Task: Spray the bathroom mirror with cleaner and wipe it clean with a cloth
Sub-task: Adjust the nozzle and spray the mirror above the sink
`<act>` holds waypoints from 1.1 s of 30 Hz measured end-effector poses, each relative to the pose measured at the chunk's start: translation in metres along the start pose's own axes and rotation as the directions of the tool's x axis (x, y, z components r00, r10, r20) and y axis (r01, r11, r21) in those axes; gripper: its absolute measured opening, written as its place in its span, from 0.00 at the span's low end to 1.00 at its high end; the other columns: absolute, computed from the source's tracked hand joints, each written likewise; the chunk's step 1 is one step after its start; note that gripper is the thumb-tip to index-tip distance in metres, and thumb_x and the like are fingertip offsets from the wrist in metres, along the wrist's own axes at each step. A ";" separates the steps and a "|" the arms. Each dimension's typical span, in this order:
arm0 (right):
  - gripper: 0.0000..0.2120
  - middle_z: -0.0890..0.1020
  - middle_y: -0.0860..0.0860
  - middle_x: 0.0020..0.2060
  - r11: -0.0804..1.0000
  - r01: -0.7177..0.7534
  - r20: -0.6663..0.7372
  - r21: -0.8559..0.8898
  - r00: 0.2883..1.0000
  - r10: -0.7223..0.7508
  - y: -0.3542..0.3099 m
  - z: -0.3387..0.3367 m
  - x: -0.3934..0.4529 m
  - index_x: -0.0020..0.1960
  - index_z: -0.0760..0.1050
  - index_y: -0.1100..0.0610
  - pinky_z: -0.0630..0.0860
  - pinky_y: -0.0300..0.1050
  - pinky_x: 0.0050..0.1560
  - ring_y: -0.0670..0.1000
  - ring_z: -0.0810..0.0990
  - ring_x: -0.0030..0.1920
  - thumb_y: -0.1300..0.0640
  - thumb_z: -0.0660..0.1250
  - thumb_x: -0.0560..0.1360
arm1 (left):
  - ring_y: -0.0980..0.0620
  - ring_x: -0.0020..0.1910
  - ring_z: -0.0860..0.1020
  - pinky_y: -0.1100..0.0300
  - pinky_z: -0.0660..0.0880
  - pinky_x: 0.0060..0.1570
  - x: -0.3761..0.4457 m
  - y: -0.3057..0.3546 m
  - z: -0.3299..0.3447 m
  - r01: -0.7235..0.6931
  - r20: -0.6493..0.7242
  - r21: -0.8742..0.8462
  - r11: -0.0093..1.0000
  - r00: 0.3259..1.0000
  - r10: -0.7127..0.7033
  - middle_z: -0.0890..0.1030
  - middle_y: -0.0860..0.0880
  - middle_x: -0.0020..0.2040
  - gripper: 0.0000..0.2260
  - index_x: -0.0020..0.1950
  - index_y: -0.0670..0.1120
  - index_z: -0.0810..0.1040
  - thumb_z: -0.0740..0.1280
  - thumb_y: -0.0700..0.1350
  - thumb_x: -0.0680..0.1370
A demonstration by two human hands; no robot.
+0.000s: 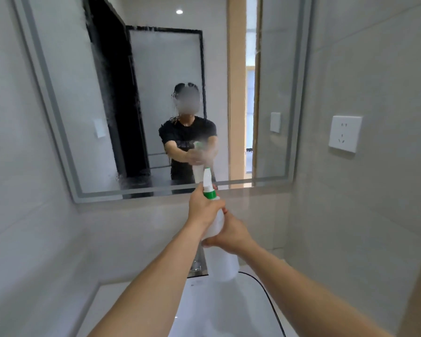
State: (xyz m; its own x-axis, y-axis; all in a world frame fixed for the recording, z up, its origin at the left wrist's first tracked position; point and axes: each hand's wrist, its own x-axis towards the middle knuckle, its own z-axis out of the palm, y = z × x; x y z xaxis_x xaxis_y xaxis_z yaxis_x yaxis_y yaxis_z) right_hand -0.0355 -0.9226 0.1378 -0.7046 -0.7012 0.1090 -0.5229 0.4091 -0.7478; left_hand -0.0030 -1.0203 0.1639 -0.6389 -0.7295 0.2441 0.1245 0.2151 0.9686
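Observation:
A large wall mirror (66, 98) with a frosted border hangs straight ahead; droplets streak its left and middle glass. A white spray bottle (223, 254) with a green collar and white nozzle points at the mirror's lower middle. My left hand (202, 207) grips the bottle's neck at the trigger. My right hand (231, 233) holds the bottle's body from the right side. A faint mist hangs in front of the nozzle. No cloth is in view.
A white sink basin (219, 310) with a black rim lies below my arms, and a chrome tap (198, 265) stands behind the bottle. A white wall socket (345, 133) sits on the right tiled wall. Grey tiled walls close in on both sides.

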 end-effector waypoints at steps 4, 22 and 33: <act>0.41 0.80 0.48 0.54 0.998 0.060 -0.073 0.002 0.995 -0.060 -0.009 -0.022 0.008 0.67 0.66 0.52 0.77 0.45 0.52 0.51 0.78 0.54 0.49 0.82 0.60 | 0.44 0.46 0.80 0.46 0.83 0.46 0.009 0.028 0.011 -0.131 0.025 0.017 0.991 0.991 0.130 0.80 0.45 0.46 0.19 0.52 0.47 0.76 0.74 0.33 0.65; 0.34 0.76 0.41 0.45 0.885 0.465 -0.229 0.021 0.864 -0.449 -0.154 -0.105 0.027 0.62 0.65 0.50 0.73 0.36 0.39 0.43 0.76 0.45 0.54 0.80 0.62 | 0.49 0.42 0.80 0.42 0.81 0.50 0.036 0.201 -0.042 -0.485 -0.102 0.062 0.872 0.866 0.489 0.80 0.52 0.41 0.18 0.51 0.47 0.77 0.73 0.34 0.64; 0.42 0.80 0.47 0.53 0.796 0.605 -0.211 0.029 0.782 -0.586 -0.243 -0.099 0.027 0.68 0.66 0.50 0.79 0.44 0.46 0.49 0.80 0.51 0.48 0.81 0.58 | 0.53 0.39 0.78 0.42 0.82 0.49 0.018 0.270 -0.107 -0.550 -0.256 0.108 0.828 0.790 0.557 0.79 0.51 0.45 0.18 0.55 0.44 0.77 0.73 0.32 0.67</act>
State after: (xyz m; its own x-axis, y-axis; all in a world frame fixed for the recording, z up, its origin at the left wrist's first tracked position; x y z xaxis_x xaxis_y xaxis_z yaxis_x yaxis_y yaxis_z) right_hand 0.0248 -0.9832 0.3873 -0.3457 -0.6649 0.6621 -0.8283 -0.1152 -0.5483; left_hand 0.1002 -1.0451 0.4352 -0.2410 -0.6225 0.7446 0.3728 0.6490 0.6632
